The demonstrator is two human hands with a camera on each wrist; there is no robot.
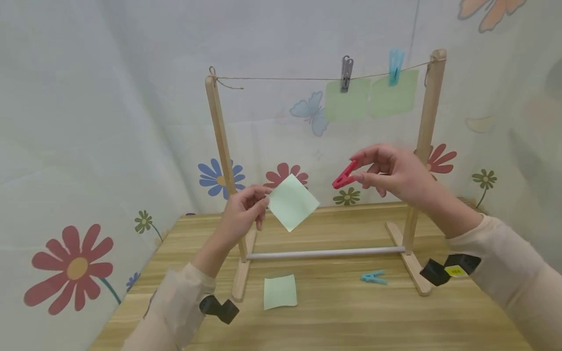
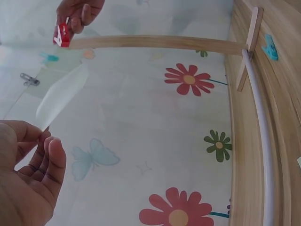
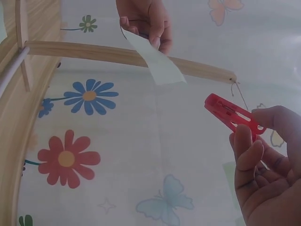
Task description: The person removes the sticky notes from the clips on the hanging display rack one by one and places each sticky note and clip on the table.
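My left hand point(image 1: 243, 212) pinches a pale green paper square point(image 1: 293, 204) by one corner, holding it up in the air in front of the wooden frame. To its right, my right hand point(image 1: 397, 173) grips a red clothespin point(image 1: 345, 174) by its handle ends, between thumb and fingers. The clothespin and the paper are apart. In the right wrist view the red clothespin point(image 3: 233, 113) points toward the left hand point(image 3: 148, 23). Above, a string point(image 1: 276, 78) runs between two wooden posts. A grey clothespin point(image 1: 347, 74) and a blue clothespin point(image 1: 396, 68) each hold a green paper on it.
On the wooden table point(image 1: 325, 321) lie another green paper square point(image 1: 280, 292) and a light blue clothespin point(image 1: 373, 278). A white rod point(image 1: 325, 253) joins the posts low down, between the wooden feet. Behind hangs a cloth printed with flowers and butterflies.
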